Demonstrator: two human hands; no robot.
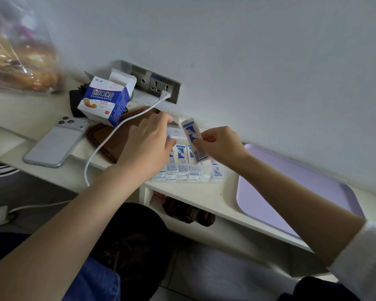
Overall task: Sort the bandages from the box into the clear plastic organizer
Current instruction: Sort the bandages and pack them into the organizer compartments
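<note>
L forearm (59, 231) is nearest cam, reaching up to the shelf. R hand (221, 142) pinches one wrapped bandage (192, 137) btwn thumb & fingers, tilted, just above the clear organizer (182, 170); its compartments hold more bandages. L hand (148, 142) lies over organizer's left end, fingertips blurred, so can't tell its grip. Open bandage box (106, 101) sits further left, near phone (52, 146) & white cable (100, 148). Lilac tray (302, 192) on the right.
</note>
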